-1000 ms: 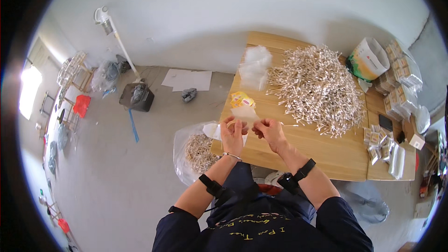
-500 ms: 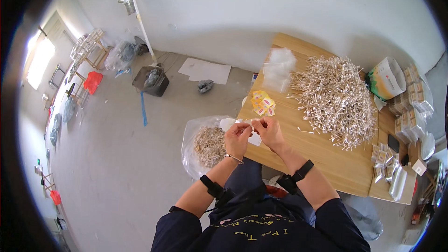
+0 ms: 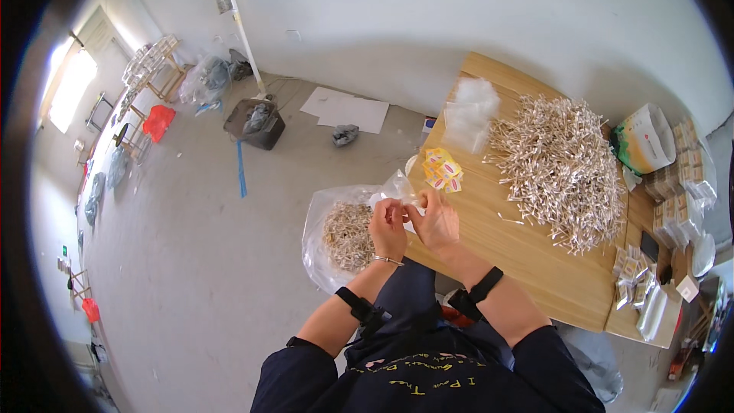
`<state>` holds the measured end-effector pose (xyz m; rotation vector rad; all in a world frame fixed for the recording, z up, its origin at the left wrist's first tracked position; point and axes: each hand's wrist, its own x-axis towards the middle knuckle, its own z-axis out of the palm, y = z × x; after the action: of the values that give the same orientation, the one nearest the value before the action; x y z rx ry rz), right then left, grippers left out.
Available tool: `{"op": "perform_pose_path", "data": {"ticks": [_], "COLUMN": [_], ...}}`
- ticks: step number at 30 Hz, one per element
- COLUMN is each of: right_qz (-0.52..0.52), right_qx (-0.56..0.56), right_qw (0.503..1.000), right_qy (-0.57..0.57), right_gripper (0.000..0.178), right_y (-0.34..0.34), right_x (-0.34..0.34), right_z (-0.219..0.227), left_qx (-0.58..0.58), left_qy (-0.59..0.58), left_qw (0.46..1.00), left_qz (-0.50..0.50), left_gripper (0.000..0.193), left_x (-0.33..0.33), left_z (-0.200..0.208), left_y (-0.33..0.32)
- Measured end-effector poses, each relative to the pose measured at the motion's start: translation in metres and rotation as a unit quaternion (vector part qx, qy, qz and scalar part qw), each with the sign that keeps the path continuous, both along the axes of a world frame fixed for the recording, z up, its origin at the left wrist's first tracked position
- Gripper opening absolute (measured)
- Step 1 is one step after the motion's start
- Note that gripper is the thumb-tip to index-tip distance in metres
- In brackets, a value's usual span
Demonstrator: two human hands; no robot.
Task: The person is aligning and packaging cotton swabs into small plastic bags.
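Note:
At the near left corner of the table, my left hand [image 3: 388, 231] and my right hand [image 3: 434, 222] are close together, fingers pinched on a small clear plastic bag [image 3: 397, 186]. The bag rises beyond my fingertips, and its lower part is hidden by my hands. Just past them lie small yellow-and-white cards [image 3: 442, 169], with a stack of clear plastic bags [image 3: 468, 116] farther back. A large heap of cotton swabs [image 3: 562, 172] covers the table's middle. Beside my left hand, more swabs [image 3: 350, 236] fill a big open clear bag [image 3: 315, 222].
The wooden table [image 3: 489, 241] carries a white-green-orange sack [image 3: 646, 138], packed boxes [image 3: 677, 218], small filled packs [image 3: 633, 268] and a dark phone [image 3: 649, 245] at the right. A grey bin [image 3: 264, 134], a stick vacuum [image 3: 238, 23] and white sheets [image 3: 355, 113] are by the wall.
The clear bag now stands up above my fingers, where before it lay low between them. My right hand has turned inward against my left. The whole view has shifted slightly.

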<state>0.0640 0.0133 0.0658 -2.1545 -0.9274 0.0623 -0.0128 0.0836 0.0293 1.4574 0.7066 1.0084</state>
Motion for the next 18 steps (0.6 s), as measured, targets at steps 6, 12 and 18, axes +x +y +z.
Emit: {"op": "perform_pose_path", "data": {"ticks": [6, 12, 18], "right_qz": [0.082, 0.092, 0.235], "right_qx": [0.084, 0.159, 0.132], "right_qw": [0.97, 0.955, 0.931], "right_qy": [-0.213, -0.233, -0.245], "right_gripper": [0.012, 0.011, 0.018], "right_y": [0.009, 0.021, 0.024], "right_x": [0.007, 0.005, 0.004], "right_z": [-0.008, -0.02, -0.023], "left_qx": [0.067, -0.196, -0.117], "left_qy": [0.014, -0.011, 0.007], "left_qw": [0.998, 0.979, 0.991], "left_qz": [0.01, 0.063, 0.07], "left_gripper": [0.013, 0.018, 0.01], "left_x": [-0.004, -0.002, -0.015], "left_z": [0.004, -0.006, -0.035], "left_y": [0.009, 0.016, 0.034]}}
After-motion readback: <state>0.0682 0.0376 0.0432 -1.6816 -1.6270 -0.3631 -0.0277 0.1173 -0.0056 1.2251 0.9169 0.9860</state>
